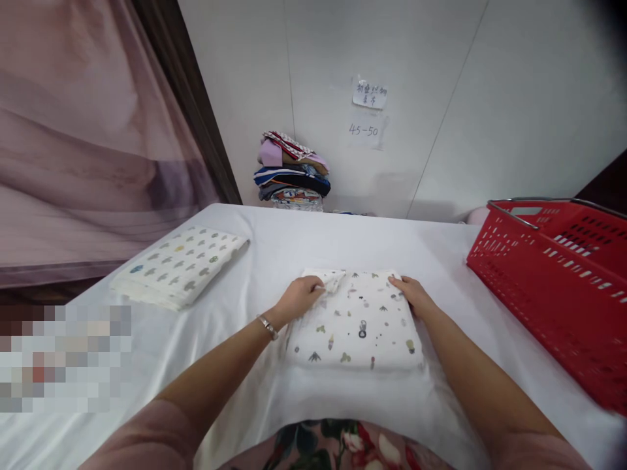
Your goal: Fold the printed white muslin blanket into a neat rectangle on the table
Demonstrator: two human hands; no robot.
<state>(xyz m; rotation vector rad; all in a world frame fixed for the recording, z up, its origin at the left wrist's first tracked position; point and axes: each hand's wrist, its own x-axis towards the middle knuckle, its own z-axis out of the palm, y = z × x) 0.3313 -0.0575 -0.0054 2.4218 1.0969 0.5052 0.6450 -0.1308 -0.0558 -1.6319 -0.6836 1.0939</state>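
Observation:
A folded white cloth (362, 326) with small grey, yellow and black printed figures lies flat in front of me. My left hand (300, 299) pinches its far left corner, and a small flap of the fabric is lifted and turned there. At the far right corner, my right hand (412, 295) rests with the thumb on top and the other fingers along the side edge. Whether those right fingers grip beneath the cloth is hidden. To the left lies another folded white cloth (183, 264), printed with grey cloud-like shapes, apart from both hands.
A white-covered table (298, 238) bears both cloths. On the right stands a red plastic basket (543, 281) with a metal handle. Behind the table's far edge rises a stack of folded fabrics (292, 173) against the wall. A pink curtain (83, 130) hangs at the left.

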